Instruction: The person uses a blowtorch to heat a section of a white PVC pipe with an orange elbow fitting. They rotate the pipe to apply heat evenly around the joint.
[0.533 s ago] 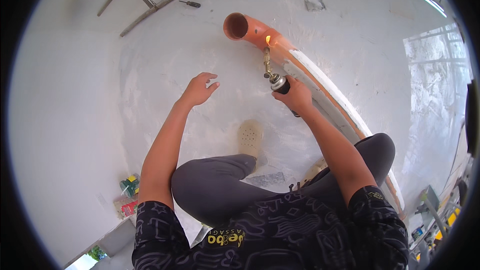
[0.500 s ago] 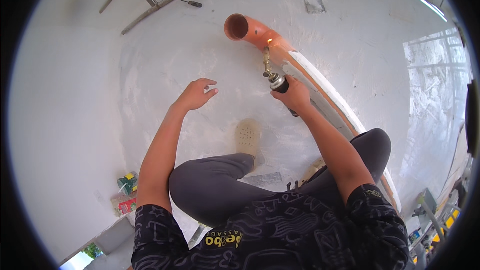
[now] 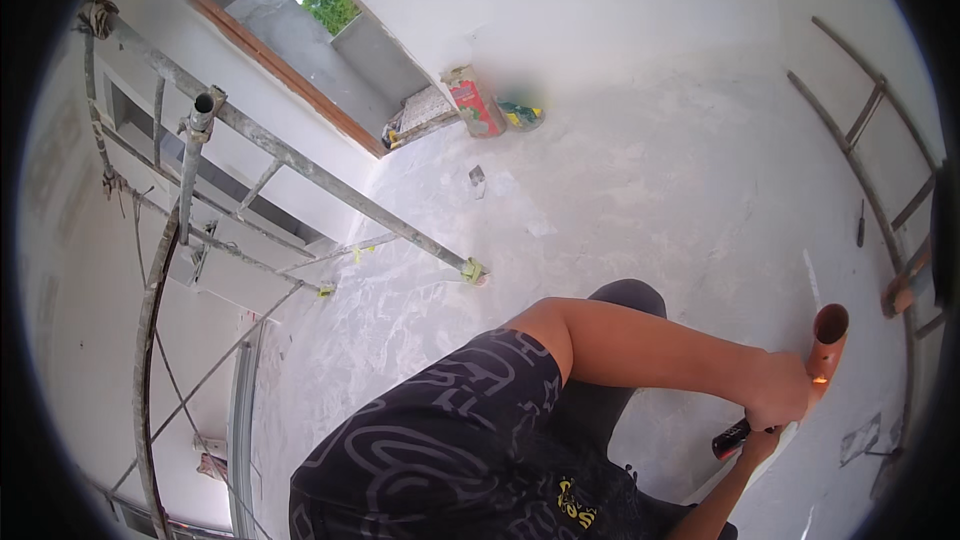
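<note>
At the lower right, the orange pipe [image 3: 828,343] lies with its round mouth facing up. A small flame [image 3: 820,380] burns against it. My right hand [image 3: 762,443] is closed round the gas torch, whose black canister [image 3: 730,439] sticks out to the left; my left hand partly covers the grip. Reaching across, my left hand [image 3: 778,395] is over the front of the torch, close to the flame and pipe. Its fingers are hidden from me, so whether it touches the torch does not show. The torch nozzle is hidden behind this hand.
Metal scaffolding [image 3: 300,165] stands at the left on the grey floor. A red-and-tan bag [image 3: 475,105] and a green-and-yellow package [image 3: 521,116] rest by the wall. A ladder-like frame [image 3: 868,120], a screwdriver [image 3: 860,225] and a flat plate [image 3: 860,438] are at the right.
The view has swung left, bringing scaffolding and a doorway into sight and shifting the pipe to the lower right. My left hand, earlier apart with fingers spread, has come to the torch.
</note>
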A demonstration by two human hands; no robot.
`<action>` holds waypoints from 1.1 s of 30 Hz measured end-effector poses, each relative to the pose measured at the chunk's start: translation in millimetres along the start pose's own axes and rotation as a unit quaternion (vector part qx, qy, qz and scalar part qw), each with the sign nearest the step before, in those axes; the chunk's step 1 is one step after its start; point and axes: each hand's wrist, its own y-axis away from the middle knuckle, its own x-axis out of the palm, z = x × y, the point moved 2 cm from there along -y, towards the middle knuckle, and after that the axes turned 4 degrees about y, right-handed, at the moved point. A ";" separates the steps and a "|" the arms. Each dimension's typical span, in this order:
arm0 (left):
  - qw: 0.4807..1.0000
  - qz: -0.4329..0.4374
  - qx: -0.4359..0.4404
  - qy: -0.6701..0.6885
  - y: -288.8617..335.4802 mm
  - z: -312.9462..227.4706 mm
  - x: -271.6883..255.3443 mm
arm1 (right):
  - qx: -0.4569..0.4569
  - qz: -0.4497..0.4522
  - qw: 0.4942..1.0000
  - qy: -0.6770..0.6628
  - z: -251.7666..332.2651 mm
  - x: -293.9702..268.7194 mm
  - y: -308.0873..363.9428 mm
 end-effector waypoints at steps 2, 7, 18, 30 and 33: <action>0.997 0.006 0.056 -0.059 13.6 -33.1 21.5 | 0.011 0.003 1.000 0.001 7.8 6.4 24.2; 0.996 -0.030 0.081 0.031 -89.0 31.1 130.0 | 0.032 0.046 0.998 0.005 -38.4 44.9 -51.9; 0.971 0.235 0.000 0.045 -340.4 35.6 202.5 | 0.077 0.066 0.995 -0.002 -180.4 39.1 -247.5; 0.967 0.246 0.034 0.055 -348.2 47.1 223.8 | 0.070 0.106 0.992 0.021 -185.5 49.8 -267.1; 0.968 0.244 0.020 0.044 -353.3 44.3 226.5 | 0.052 0.082 0.995 0.026 -191.7 47.3 -270.3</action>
